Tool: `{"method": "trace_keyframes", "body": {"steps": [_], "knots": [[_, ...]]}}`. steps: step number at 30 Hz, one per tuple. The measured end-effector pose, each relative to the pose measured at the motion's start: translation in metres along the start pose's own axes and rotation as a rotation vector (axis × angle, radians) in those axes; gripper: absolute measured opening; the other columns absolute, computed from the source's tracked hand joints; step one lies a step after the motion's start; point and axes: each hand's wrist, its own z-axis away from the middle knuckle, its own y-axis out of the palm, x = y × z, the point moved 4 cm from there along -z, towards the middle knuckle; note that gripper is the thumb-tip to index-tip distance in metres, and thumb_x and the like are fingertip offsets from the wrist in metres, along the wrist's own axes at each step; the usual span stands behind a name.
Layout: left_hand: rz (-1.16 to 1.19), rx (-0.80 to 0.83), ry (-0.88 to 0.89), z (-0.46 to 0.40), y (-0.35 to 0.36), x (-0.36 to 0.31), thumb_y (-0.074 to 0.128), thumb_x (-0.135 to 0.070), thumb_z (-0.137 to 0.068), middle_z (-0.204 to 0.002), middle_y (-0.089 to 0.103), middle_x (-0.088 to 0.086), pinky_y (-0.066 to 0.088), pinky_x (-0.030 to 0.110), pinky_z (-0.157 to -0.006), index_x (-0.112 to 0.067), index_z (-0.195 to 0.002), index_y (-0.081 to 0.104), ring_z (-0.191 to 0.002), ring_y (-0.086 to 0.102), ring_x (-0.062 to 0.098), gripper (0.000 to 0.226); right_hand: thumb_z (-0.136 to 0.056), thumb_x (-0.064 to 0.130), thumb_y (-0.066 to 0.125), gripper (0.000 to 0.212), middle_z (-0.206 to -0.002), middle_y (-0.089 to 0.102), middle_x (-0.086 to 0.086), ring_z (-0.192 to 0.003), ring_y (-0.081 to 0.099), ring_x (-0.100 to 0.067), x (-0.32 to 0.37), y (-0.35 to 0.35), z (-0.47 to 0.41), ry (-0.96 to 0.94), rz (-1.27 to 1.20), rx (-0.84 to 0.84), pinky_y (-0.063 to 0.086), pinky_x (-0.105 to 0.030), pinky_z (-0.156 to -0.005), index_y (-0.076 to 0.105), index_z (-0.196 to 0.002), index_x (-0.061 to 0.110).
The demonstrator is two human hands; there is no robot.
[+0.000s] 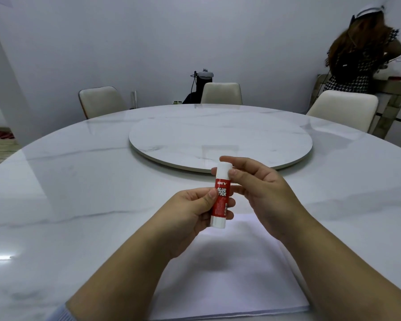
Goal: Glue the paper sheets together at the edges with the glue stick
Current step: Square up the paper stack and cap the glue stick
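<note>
A red and white glue stick (220,200) stands nearly upright in the air above the table, its white cap on. My left hand (190,214) grips its red body from the left. My right hand (259,188) pinches the white cap at the top between thumb and fingers. Below both hands a stack of white paper sheets (222,281) lies flat on the table near the front edge, partly hidden by my forearms.
The round white marble table (79,205) carries a raised turntable (220,137) in its middle. Three cream chairs (221,93) stand around the far side. A person (361,56) stands at a side counter at the back right.
</note>
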Motion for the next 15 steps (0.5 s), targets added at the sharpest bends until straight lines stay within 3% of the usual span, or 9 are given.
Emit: {"method": "trace_keyframes", "body": {"steps": [4, 10, 13, 15], "knots": [[-0.028, 0.013, 0.000, 0.000, 0.002, 0.002, 0.046, -0.018, -0.093, -0.079, 0.074, 0.005, 0.056, 0.023, -0.066, -0.008, -0.092, 0.070, -0.070, 0.071, 0.017, 0.025, -0.081, 0.013, 0.070, 0.022, -0.070, 0.061, 0.004, -0.065, 0.061, -0.003, -0.003, 0.000, -0.001, -0.001, -0.005, -0.111, 0.047, -0.020, -0.071, 0.068, -0.102, 0.018], [-0.033, -0.016, 0.001, -0.001, -0.003, 0.002, 0.046, -0.016, -0.093, -0.078, 0.074, 0.006, 0.056, 0.023, -0.064, -0.006, -0.092, 0.069, -0.068, 0.070, 0.017, 0.025, -0.085, 0.015, 0.065, 0.012, -0.083, 0.072, 0.001, -0.085, 0.064, -0.013, -0.003, -0.001, -0.001, 0.039, -0.009, -0.069, 0.050, -0.036, -0.087, 0.073, -0.093, 0.020], [-0.109, -0.052, 0.024, -0.001, -0.002, 0.002, 0.046, -0.016, -0.094, -0.076, 0.074, 0.004, 0.055, 0.024, -0.065, -0.008, -0.093, 0.069, -0.068, 0.070, 0.016, 0.024, -0.082, 0.016, 0.070, 0.005, -0.072, 0.071, 0.007, -0.073, 0.066, -0.002, 0.004, 0.002, -0.001, -0.046, 0.125, -0.099, 0.051, -0.016, -0.075, 0.068, -0.080, 0.020], [-0.150, -0.084, 0.054, -0.001, -0.002, 0.001, 0.046, -0.018, -0.094, -0.075, 0.074, 0.002, 0.053, 0.027, -0.069, -0.009, -0.094, 0.069, -0.068, 0.070, 0.017, 0.024, -0.082, 0.018, 0.071, 0.013, -0.078, 0.072, 0.007, -0.070, 0.064, 0.001, 0.011, 0.005, -0.003, -0.126, 0.227, -0.143, 0.051, -0.012, -0.066, 0.064, -0.071, 0.020]]}}
